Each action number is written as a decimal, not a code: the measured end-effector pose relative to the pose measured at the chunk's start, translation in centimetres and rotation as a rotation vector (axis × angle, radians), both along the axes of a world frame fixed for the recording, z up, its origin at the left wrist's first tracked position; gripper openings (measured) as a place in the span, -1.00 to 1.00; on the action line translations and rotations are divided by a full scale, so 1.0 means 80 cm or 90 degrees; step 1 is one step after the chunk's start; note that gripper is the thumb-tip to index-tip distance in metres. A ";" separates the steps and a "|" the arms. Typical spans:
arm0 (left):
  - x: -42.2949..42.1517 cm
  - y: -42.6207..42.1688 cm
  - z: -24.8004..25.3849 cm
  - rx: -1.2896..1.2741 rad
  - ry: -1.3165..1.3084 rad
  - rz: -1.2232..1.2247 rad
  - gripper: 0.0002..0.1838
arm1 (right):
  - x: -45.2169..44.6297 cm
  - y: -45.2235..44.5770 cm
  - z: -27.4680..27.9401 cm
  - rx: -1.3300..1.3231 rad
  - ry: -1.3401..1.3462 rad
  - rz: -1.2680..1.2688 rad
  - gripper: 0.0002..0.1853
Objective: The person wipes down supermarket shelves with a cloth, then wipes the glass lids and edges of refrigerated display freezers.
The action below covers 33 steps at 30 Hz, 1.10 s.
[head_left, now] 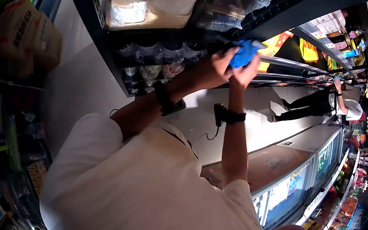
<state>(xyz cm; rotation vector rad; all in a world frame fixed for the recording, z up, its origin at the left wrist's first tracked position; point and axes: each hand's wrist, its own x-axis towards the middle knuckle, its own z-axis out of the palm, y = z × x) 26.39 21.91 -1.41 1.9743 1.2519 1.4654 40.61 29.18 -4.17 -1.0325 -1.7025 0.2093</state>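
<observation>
A crumpled blue cloth (pixel 242 54) is held between both hands at the front edge of a dark metal shelf (pixel 305 8). My left hand (pixel 221 66) is closed on its near side, with the fingers partly hidden. My right hand (pixel 247 73) grips the cloth from below, its fingers bent against it. Beside the cloth shows a small greyish edge (pixel 258 44), which I cannot make out clearly. Each wrist carries a black strap with a small device.
Plastic-wrapped goods (pixel 152 2) fill the upper shelf, with several wrapped jars or bowls (pixel 151 71) beneath. Yellow packets (pixel 309 49) line the shelf further along. A co-worker (pixel 346 101) stands down the aisle. Glass-fronted cabinets (pixel 287 195) and a cardboard box (pixel 25 37) flank the floor.
</observation>
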 end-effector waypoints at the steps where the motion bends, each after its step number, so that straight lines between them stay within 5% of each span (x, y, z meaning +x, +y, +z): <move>1: 0.002 0.001 -0.025 -0.072 0.021 -0.010 -0.26 | 0.008 0.005 -0.040 -0.137 0.094 0.031 -0.49; 2: 0.000 0.001 -0.041 -0.142 0.048 -0.024 -0.25 | 0.001 -0.013 -0.045 -0.059 -0.041 -0.033 -0.51; 6: -0.016 -0.022 -0.037 -0.214 0.013 -0.066 -0.22 | -0.021 -0.015 -0.011 0.008 0.055 0.016 -0.55; 8: -0.023 -0.030 0.013 -0.362 -0.175 -0.147 -0.19 | -0.033 -0.010 0.030 0.048 0.093 0.011 -0.57; 13: -0.023 -0.001 0.026 -0.286 -0.223 -0.176 -0.23 | -0.043 -0.010 0.058 0.070 0.012 -0.037 -0.48; 19: 0.025 -0.004 -0.081 -0.467 -0.463 -0.177 -0.43 | -0.042 -0.039 0.032 -0.079 -0.051 -0.067 -0.39; 21: 0.048 -0.004 -0.199 -0.265 -0.011 -0.213 -0.55 | -0.059 -0.053 0.021 -0.138 -0.079 -0.049 -0.40; 22: 0.063 -0.024 -0.195 -0.043 -0.106 -0.132 -0.65 | -0.064 -0.069 0.015 -0.202 -0.086 -0.041 -0.41; 25: 0.081 -0.052 -0.247 -0.293 -0.232 -0.241 -0.67 | -0.045 -0.091 -0.031 -0.251 -0.089 0.015 -0.42; 27: 0.074 -0.069 -0.279 -0.467 -0.010 -0.299 -0.67 | -0.024 -0.118 -0.058 -0.271 -0.076 0.037 -0.45; 31: 0.022 -0.136 -0.213 -0.448 0.161 -0.439 -0.62 | 0.013 -0.193 -0.113 -0.361 -0.147 0.006 -0.57; 33: 0.002 -0.170 -0.155 -0.621 0.392 -0.611 -0.52 | 0.032 -0.252 -0.143 -0.377 -0.133 0.010 -0.60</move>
